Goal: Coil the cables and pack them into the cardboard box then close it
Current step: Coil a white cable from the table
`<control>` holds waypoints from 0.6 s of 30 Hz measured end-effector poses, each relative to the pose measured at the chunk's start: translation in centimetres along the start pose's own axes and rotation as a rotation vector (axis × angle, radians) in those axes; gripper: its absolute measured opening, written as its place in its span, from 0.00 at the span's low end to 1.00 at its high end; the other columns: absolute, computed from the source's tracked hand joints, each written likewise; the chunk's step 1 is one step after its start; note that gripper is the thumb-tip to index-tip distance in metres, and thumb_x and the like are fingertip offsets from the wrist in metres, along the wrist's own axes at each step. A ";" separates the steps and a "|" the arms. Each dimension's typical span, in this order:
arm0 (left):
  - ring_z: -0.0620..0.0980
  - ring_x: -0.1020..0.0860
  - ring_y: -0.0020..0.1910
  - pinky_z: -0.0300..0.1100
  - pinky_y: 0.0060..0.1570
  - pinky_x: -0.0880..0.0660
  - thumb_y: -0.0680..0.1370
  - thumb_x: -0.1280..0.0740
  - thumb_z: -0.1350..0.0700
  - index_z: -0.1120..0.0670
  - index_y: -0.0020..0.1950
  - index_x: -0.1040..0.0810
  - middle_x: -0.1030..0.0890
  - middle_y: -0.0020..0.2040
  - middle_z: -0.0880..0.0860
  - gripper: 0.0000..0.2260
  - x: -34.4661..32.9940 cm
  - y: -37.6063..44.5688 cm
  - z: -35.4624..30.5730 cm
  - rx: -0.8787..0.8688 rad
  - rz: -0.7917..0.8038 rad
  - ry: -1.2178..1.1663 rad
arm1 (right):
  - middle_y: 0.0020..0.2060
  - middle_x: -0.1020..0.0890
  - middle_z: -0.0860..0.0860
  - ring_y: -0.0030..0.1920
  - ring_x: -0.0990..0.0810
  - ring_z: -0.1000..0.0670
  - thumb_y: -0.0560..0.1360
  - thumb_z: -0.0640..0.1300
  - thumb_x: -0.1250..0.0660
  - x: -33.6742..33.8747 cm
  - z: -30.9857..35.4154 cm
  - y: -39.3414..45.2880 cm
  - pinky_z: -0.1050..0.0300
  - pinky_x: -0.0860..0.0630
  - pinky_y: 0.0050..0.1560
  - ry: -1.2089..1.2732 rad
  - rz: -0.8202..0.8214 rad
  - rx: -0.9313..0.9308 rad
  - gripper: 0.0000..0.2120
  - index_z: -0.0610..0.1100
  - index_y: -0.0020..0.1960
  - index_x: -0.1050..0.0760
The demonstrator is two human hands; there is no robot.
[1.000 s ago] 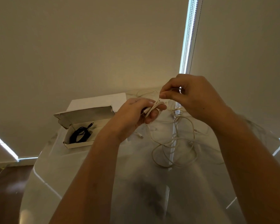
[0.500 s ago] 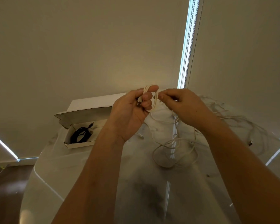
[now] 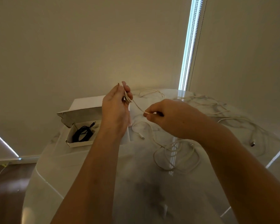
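My left hand is raised above the table and holds a few small loops of a white cable between thumb and fingers. A short taut stretch of that cable runs down to my right hand, which pinches it between thumb and forefinger. The rest of the white cable falls behind my right hand into loose loops on the table. An open cardboard box lies at the left, lid up, with a coiled black cable inside.
More white cables sprawl over the far right of the glossy marble table; one ends in a dark plug. Roller blinds hang close behind the table. The table's left edge drops to a dark floor.
My left hand has lifted and turned, with more loops gathered in it. My right hand has moved down and right along the cable, drawing a straight stretch between the hands.
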State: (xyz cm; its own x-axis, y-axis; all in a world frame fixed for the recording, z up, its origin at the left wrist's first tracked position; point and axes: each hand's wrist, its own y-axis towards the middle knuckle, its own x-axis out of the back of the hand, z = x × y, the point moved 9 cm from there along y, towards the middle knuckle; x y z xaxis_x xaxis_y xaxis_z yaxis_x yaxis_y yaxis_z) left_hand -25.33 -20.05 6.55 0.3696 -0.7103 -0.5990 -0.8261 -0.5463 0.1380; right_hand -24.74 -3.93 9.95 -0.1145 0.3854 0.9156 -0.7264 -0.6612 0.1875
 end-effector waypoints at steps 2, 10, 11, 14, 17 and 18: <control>0.44 0.22 0.38 0.36 0.46 0.23 0.85 0.40 0.60 0.61 0.58 0.19 0.19 0.43 0.53 0.10 -0.3 -0.2 0.1 -0.046 0.005 0.141 | 0.37 0.25 0.59 0.39 0.23 0.58 0.83 0.54 0.40 0.5 0.7 -0.5 0.63 0.27 0.44 -0.041 0.003 0.025 0.15 0.51 0.63 0.19; 0.46 0.23 0.41 0.43 0.49 0.24 0.86 0.43 0.54 0.61 0.51 0.20 0.20 0.41 0.52 0.16 -3.2 -1.5 1.0 -0.186 0.271 0.739 | 0.32 0.24 0.55 0.34 0.26 0.55 0.81 0.51 0.36 4.7 1.8 -2.2 0.65 0.32 0.35 -0.072 -0.160 0.095 0.11 0.47 0.47 0.19; 0.45 0.24 0.40 0.44 0.47 0.26 0.86 0.43 0.54 0.61 0.50 0.20 0.21 0.38 0.50 0.16 -3.6 -1.8 1.2 -0.186 0.307 0.795 | 0.31 0.24 0.55 0.33 0.26 0.56 0.81 0.52 0.35 5.2 1.8 -2.3 0.66 0.34 0.33 -0.053 -0.191 0.105 0.10 0.48 0.45 0.19; 0.41 0.26 0.34 0.35 0.39 0.29 0.85 0.43 0.59 0.63 0.50 0.19 0.22 0.35 0.49 0.15 -4.5 -2.9 2.0 -0.130 0.377 0.854 | 0.31 0.22 0.56 0.33 0.25 0.57 0.80 0.53 0.33 6.8 1.2 -2.5 0.67 0.34 0.35 0.003 -0.276 0.118 0.08 0.51 0.45 0.18; 0.46 0.24 0.37 0.39 0.43 0.27 0.85 0.45 0.59 0.64 0.54 0.17 0.19 0.39 0.54 0.17 -5.0 -3.4 2.9 -0.010 0.427 0.780 | 0.40 0.17 0.56 0.42 0.20 0.55 0.78 0.55 0.32 8.2 -0.5 -2.4 0.56 0.25 0.45 0.044 -0.359 0.079 0.09 0.53 0.48 0.16; 0.48 0.25 0.37 0.41 0.43 0.27 0.85 0.46 0.58 0.63 0.55 0.17 0.19 0.39 0.54 0.18 -5.3 -3.8 3.1 0.031 0.452 0.743 | 0.42 0.16 0.56 0.44 0.20 0.54 0.78 0.56 0.31 8.5 -1.2 -2.3 0.54 0.24 0.47 0.064 -0.389 0.063 0.09 0.53 0.49 0.16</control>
State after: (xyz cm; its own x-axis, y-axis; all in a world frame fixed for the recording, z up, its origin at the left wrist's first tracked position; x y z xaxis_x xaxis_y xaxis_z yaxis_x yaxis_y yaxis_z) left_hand -25.48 -12.86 6.73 0.1762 -0.9678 0.1798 -0.9680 -0.1372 0.2103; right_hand -24.84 1.70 16.89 0.1180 0.6530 0.7481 -0.6813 -0.4949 0.5394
